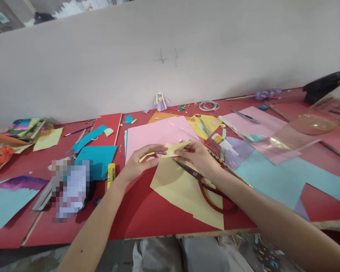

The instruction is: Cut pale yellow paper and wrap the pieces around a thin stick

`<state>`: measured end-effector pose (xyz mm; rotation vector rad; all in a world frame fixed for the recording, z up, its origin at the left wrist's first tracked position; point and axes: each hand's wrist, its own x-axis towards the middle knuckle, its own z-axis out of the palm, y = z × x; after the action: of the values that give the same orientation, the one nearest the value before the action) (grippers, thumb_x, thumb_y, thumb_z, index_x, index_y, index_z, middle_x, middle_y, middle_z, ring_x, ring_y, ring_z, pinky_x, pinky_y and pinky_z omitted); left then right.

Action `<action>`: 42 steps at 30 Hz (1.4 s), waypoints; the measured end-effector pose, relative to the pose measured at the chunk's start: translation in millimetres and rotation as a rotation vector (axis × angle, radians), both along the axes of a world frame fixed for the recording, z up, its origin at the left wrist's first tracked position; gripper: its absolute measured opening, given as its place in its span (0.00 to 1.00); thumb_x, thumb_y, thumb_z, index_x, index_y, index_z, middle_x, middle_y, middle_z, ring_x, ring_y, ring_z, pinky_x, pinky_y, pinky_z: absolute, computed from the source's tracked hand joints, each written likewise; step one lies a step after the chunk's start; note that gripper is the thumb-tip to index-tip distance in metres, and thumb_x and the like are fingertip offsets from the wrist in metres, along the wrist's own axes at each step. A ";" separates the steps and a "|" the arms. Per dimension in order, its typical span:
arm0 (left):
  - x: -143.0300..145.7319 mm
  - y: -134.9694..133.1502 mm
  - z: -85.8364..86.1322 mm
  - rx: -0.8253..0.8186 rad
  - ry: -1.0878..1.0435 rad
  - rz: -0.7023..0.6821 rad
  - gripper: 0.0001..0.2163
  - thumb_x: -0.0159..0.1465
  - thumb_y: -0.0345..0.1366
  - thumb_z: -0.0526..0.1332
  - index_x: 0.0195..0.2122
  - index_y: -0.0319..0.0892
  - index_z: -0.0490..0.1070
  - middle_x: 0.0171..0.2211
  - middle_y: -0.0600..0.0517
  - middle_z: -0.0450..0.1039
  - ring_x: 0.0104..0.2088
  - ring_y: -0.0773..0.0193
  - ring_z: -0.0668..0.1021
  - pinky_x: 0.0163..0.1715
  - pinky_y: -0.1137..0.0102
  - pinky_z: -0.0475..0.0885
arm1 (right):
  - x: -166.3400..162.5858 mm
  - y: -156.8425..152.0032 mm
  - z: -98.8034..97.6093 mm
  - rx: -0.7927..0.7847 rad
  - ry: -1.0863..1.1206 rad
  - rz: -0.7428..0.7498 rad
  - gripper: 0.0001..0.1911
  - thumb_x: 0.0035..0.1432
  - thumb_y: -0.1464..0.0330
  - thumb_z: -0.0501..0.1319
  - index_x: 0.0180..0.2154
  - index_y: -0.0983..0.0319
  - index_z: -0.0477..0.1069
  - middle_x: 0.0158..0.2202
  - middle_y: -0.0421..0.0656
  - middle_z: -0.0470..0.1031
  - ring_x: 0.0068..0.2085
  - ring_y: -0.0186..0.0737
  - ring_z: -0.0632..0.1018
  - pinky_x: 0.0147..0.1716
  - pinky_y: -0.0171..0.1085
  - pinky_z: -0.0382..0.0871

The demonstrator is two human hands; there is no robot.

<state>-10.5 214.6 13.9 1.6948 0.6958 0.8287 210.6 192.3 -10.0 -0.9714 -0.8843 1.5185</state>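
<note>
Between my two hands is a small piece of folded yellow paper [174,148], raised just over the table. My left hand [144,160] pinches its left side, and something thin and dark lies by the fingertips, too small to name. On the other side, my right hand [195,155] has thumb and fingers closed on the same paper. Below them lies a larger yellow sheet [170,185]. A pair of scissors [197,175] with red handles rests on that sheet, partly under my right forearm. Pink paper [158,134] lies behind my hands.
Left of my arm stand a yellow glue stick [111,174] and teal paper [98,158]. To the right are a white glue bottle [223,141], light blue paper [272,181] and a clear bottle [303,128]. A small purple paper dress [161,101] stands by the wall.
</note>
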 end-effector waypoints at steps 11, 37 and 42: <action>-2.1 7.5 -5.5 0.479 0.188 0.140 0.10 0.63 0.38 0.66 0.45 0.43 0.77 0.42 0.46 0.79 0.43 0.59 0.79 0.44 0.65 0.75 | 1.5 -2.5 5.2 -0.072 0.099 0.106 0.20 0.40 0.67 0.77 0.35 0.64 0.76 0.34 0.42 0.81 0.33 0.35 0.83 0.33 0.30 0.79; 9.9 -3.6 -15.5 0.261 0.232 0.291 0.09 0.64 0.42 0.63 0.35 0.42 0.74 0.32 0.52 0.77 0.31 0.66 0.78 0.33 0.73 0.73 | -7.6 -9.2 6.5 -0.043 0.235 0.139 0.14 0.48 0.62 0.74 0.30 0.62 0.73 0.25 0.37 0.76 0.32 0.40 0.83 0.38 0.38 0.80; 11.4 -6.8 -14.6 0.181 0.167 0.307 0.09 0.65 0.42 0.62 0.34 0.41 0.72 0.30 0.53 0.76 0.28 0.68 0.77 0.31 0.74 0.73 | -8.8 -8.7 6.1 0.050 0.137 0.149 0.17 0.46 0.63 0.74 0.37 0.62 0.75 0.37 0.43 0.81 0.38 0.42 0.83 0.44 0.43 0.78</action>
<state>1.0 207.7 -0.7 1.8614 1.0399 0.9942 201.8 183.6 -4.0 -0.7700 -0.9080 1.6598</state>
